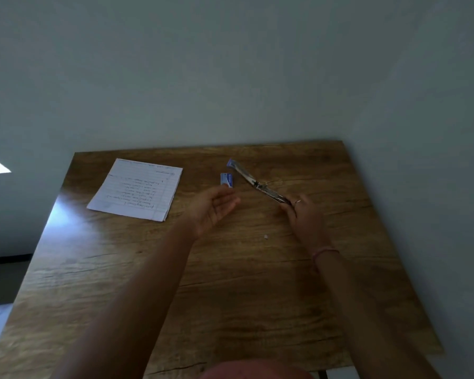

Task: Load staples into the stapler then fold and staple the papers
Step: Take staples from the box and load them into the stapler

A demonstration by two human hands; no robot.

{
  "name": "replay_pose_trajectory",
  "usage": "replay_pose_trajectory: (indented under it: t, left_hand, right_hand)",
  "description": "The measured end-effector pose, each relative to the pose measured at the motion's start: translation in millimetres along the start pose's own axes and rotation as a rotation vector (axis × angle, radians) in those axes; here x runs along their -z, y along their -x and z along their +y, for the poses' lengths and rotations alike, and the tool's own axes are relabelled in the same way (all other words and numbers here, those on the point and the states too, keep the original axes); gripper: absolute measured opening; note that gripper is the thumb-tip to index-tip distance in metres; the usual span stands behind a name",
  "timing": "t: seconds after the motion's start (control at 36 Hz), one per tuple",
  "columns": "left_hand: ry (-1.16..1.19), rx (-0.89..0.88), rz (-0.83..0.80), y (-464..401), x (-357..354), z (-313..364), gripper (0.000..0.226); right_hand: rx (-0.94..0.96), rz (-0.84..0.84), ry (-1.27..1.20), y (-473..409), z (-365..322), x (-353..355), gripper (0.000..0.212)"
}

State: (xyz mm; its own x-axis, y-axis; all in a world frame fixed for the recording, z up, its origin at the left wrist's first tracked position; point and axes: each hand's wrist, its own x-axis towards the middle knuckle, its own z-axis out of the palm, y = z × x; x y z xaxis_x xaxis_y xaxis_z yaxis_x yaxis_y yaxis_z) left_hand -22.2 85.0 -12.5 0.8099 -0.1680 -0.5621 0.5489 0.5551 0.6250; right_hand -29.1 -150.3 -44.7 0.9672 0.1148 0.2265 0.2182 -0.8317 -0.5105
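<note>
A stapler [253, 181] lies swung fully open in a long flat line on the wooden table [230, 283], its blue end pointing to the far edge. My right hand [304, 214] grips its near end. A small blue-and-white staple box [227, 179] sits just left of the stapler. My left hand [215, 206] hovers palm up with relaxed fingers right in front of the box, holding nothing that I can see. A thin stack of lined, handwritten papers [137, 190] lies flat at the far left of the table.
A tiny white scrap [265, 236] lies on the table near my right wrist. A plain wall stands directly behind the table's far edge and along its right side. The floor drops away to the left.
</note>
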Motion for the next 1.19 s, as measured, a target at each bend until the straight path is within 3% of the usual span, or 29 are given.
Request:
replay_pose_trajectory:
  t: [0.17, 0.33, 0.42, 0.58, 0.78, 1.06, 1.19]
  left_hand:
    - [-0.319, -0.196, 0.22, -14.8, 4.0, 4.0, 0.013]
    - [-0.726, -0.378, 0.383, -29.7, 15.6, -3.0, 0.017]
    - [-0.979, -0.504, 0.404, -34.1, 20.4, -6.6, 0.026]
    - [-1.21, -0.634, 0.291, -42.2, 23.8, -11.9, 0.056]
    - [-1.331, -0.579, 0.249, -52.2, 19.8, -12.1, 0.082]
    - [-1.318, -0.597, 0.253, -51.4, 17.6, -11.1, 0.075]
    - [-1.328, -0.603, 0.249, -48.7, 18.9, -13.3, 0.071]
  right_hand:
    - [-0.079, -0.002, 0.171, -4.3, 5.3, -8.0, 0.029]
    - [-0.137, -0.028, 0.322, -7.3, 5.2, -15.7, 0.026]
    - [-0.149, -0.01, 0.322, -6.0, 1.6, -17.6, 0.028]
    - [-0.187, 0.021, 0.195, -1.6, 4.5, -12.0, 0.031]
    - [-0.202, -0.016, 0.068, 0.9, 13.0, -5.9, 0.044]
    - [-0.234, -0.032, -0.038, 1.5, 8.2, -1.5, 0.05]
    - [-0.18, 0.073, -0.111, 4.0, -6.5, -2.7, 0.037]
